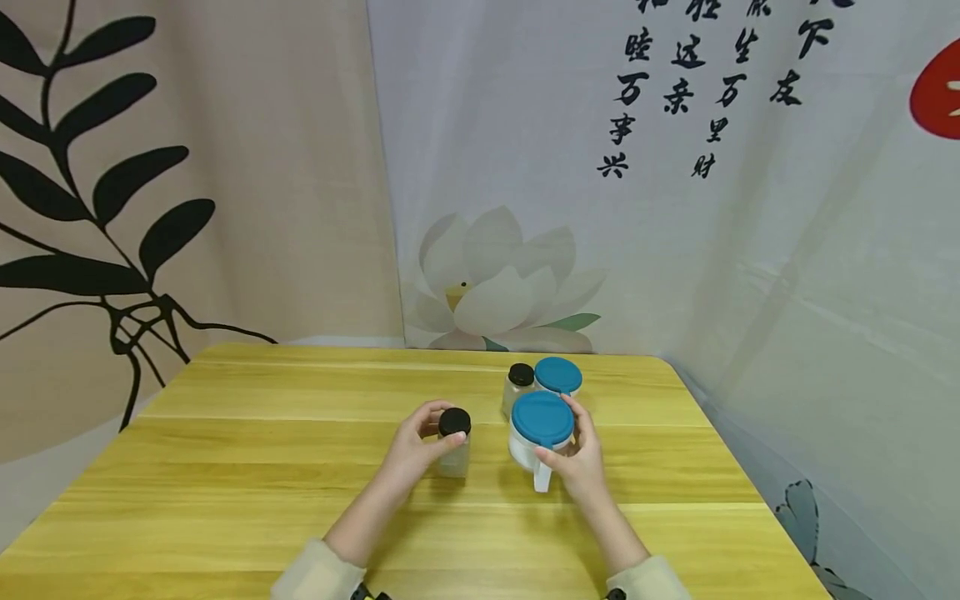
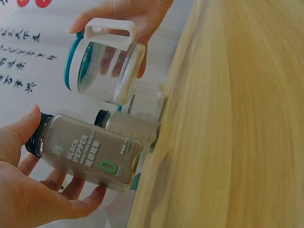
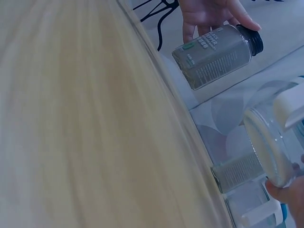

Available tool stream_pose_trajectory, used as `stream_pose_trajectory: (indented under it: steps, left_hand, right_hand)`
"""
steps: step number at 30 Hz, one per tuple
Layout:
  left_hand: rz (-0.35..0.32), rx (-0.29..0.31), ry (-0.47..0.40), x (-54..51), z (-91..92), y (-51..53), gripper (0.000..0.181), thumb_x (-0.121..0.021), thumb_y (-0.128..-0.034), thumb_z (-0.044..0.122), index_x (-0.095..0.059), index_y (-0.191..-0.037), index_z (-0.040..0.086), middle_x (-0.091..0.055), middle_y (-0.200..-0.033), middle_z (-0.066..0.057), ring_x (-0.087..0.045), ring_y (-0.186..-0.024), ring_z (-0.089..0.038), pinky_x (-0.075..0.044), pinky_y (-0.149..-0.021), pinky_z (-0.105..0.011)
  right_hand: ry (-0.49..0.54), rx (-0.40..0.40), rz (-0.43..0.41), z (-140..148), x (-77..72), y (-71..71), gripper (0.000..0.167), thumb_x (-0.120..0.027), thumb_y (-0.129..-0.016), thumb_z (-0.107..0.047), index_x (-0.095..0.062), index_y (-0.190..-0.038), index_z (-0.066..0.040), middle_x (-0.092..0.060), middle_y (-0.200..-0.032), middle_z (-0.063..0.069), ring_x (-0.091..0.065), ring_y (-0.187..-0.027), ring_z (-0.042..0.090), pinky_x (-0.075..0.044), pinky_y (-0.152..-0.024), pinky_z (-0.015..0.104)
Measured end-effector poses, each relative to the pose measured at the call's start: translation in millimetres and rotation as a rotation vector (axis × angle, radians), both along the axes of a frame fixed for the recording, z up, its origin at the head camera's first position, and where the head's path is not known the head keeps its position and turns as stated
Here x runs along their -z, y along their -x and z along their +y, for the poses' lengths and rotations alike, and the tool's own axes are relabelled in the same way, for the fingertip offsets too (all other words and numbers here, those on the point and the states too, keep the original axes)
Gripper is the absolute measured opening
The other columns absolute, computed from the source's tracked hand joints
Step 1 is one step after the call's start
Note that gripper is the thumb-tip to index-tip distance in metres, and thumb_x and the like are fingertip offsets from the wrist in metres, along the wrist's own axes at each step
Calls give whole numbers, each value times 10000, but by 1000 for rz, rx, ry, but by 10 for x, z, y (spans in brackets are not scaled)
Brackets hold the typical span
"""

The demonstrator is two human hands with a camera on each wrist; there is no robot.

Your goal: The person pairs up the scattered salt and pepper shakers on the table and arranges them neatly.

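My left hand grips a clear bottle with a black ribbed cap and a "BLACK PEPPER" label, full of greyish powder. It appears held just above the table. To its right, my right hand holds a clear jar by its sides, off the tabletop. That jar has a blue lid and a white handle facing me. Behind it stand a second black-capped bottle and a second blue-lidded jar, side by side; the held jar partly hides both.
Everything is over a yellow wood-grain table. Its far edge lies just behind the standing bottle and jar. A fabric backdrop with printed leaves, a lotus and dark characters hangs beyond the table.
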State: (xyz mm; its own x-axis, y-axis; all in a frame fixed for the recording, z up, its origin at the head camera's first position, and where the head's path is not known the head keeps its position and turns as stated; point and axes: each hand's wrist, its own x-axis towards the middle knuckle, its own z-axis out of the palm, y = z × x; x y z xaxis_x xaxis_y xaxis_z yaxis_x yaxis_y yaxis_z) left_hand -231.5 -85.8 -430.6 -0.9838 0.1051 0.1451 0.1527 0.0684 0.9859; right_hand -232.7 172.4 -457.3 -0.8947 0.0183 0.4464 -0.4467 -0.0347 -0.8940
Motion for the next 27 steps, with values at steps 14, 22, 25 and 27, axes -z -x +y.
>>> stream_pose_trajectory:
  steps: [14,22,25,27]
  left_hand:
    - [-30,9,-23,-32,-183,-89,465,-757,-834,120,-574,-1261,127,-559,-1160,-90,-498,-1096,-285,-476,-805,-395]
    - [-40,-9,-11,-56,-292,-125,467,-760,-830,115,-576,-1260,131,-561,-1149,-96,-498,-1081,-281,-470,-795,-378]
    - [-43,3,-13,-60,-339,-137,472,-756,-834,122,-564,-1266,125,-541,-1168,-114,-489,-1099,-294,-462,-807,-385]
    - [-46,9,-15,-55,-374,-140,478,-756,-835,130,-558,-1270,125,-531,-1177,-120,-483,-1109,-302,-459,-816,-388]
  right_hand:
    - [24,-29,19,-128,12,-19,833,-770,-711,9,-366,-1438,-46,-452,-1354,152,-478,-1163,246,-470,-884,293]
    - [25,-37,18,-241,21,-8,846,-799,-720,-39,-344,-1432,12,-451,-1343,184,-471,-1157,276,-466,-889,292]
    - [32,-41,18,-290,28,-5,853,-811,-720,-73,-342,-1427,18,-459,-1328,183,-477,-1149,272,-464,-892,297]
    - [34,-39,16,-324,28,-7,857,-814,-717,-86,-344,-1427,14,-465,-1330,169,-479,-1155,262,-457,-901,300]
